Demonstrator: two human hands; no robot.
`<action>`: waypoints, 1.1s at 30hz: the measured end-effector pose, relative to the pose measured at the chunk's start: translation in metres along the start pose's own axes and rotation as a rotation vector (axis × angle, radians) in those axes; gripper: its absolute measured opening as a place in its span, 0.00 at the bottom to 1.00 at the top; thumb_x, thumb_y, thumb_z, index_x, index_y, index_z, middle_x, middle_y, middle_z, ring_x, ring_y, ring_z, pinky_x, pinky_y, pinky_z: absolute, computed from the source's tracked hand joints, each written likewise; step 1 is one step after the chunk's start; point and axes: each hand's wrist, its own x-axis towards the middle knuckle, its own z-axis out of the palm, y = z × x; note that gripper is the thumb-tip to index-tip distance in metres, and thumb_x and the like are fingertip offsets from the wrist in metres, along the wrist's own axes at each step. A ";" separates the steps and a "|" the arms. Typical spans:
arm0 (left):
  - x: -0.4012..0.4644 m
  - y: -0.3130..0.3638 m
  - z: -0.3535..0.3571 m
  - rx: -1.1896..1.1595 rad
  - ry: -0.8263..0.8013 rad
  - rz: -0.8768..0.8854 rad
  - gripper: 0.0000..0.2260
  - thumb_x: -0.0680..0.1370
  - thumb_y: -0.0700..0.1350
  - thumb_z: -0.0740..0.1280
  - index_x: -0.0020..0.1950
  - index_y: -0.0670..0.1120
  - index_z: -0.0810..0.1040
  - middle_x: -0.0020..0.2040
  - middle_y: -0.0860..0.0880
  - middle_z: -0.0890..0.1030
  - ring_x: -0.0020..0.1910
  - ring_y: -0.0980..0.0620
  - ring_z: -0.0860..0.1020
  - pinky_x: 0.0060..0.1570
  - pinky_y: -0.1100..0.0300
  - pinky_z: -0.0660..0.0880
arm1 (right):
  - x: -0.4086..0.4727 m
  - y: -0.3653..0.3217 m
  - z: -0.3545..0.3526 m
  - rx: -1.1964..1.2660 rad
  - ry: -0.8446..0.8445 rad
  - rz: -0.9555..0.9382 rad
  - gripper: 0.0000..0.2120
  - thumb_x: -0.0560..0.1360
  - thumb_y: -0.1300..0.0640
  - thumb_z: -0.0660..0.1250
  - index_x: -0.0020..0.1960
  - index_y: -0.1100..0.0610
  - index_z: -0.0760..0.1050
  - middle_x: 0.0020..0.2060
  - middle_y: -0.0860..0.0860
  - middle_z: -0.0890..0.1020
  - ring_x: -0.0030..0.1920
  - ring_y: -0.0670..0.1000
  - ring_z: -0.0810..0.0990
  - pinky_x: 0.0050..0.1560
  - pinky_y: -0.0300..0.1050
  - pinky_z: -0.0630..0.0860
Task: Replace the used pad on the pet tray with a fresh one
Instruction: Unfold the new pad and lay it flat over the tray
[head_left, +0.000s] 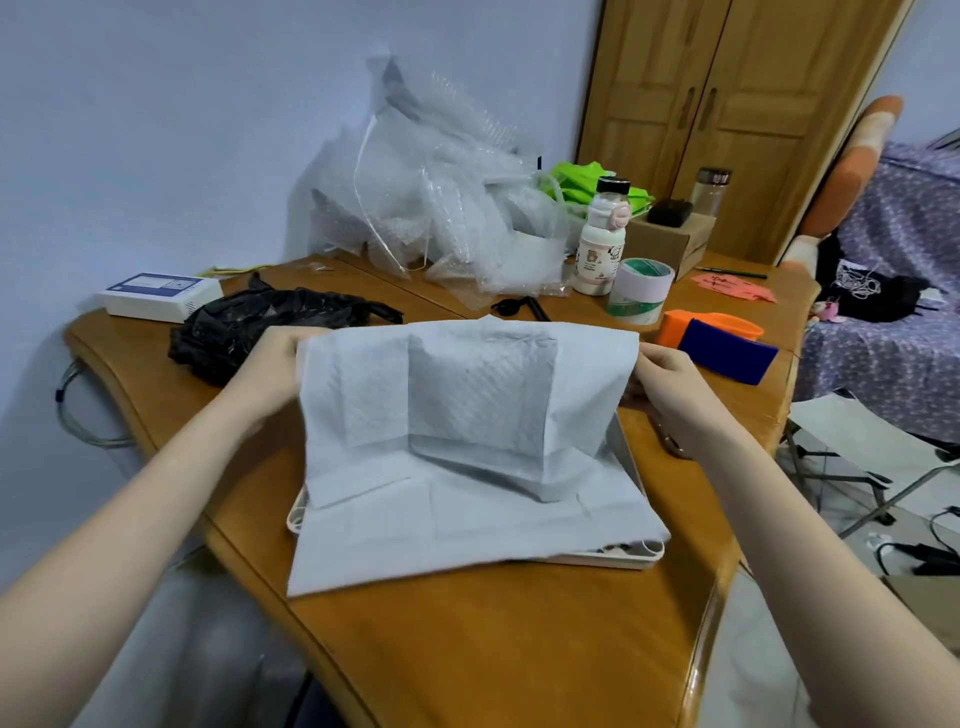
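My left hand (278, 358) and right hand (662, 376) each pinch a far corner of the fresh pad (467, 441); its long axis spans between them, near edge draped over the tray (631, 558) below.

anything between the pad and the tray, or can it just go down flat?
Nothing visible. Both hands, left hand and right hand, hold the pad by its far corners; its near half already lies over the tray.

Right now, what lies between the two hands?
In the head view, only the pad spans from left hand to right hand, its far edge lifted, near part draped over the tray.
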 end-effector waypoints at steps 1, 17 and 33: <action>0.001 -0.001 0.000 -0.043 0.023 0.007 0.25 0.74 0.30 0.66 0.40 0.63 0.84 0.39 0.63 0.83 0.42 0.65 0.79 0.45 0.60 0.76 | 0.001 0.001 0.000 0.045 -0.007 0.002 0.11 0.81 0.54 0.57 0.48 0.48 0.79 0.35 0.43 0.83 0.36 0.43 0.80 0.38 0.35 0.78; 0.010 -0.011 0.017 -0.330 0.130 -0.177 0.10 0.77 0.36 0.64 0.49 0.49 0.81 0.48 0.51 0.82 0.48 0.53 0.79 0.47 0.58 0.75 | 0.000 0.017 0.013 0.133 -0.300 0.069 0.17 0.78 0.59 0.58 0.59 0.38 0.70 0.56 0.50 0.79 0.51 0.57 0.79 0.60 0.55 0.74; 0.018 -0.036 0.008 -0.030 0.138 -0.253 0.14 0.74 0.38 0.69 0.58 0.48 0.79 0.60 0.45 0.79 0.60 0.47 0.75 0.58 0.52 0.72 | 0.001 0.020 0.014 -0.013 -0.040 0.007 0.26 0.72 0.64 0.71 0.65 0.50 0.67 0.37 0.52 0.79 0.43 0.53 0.79 0.44 0.49 0.74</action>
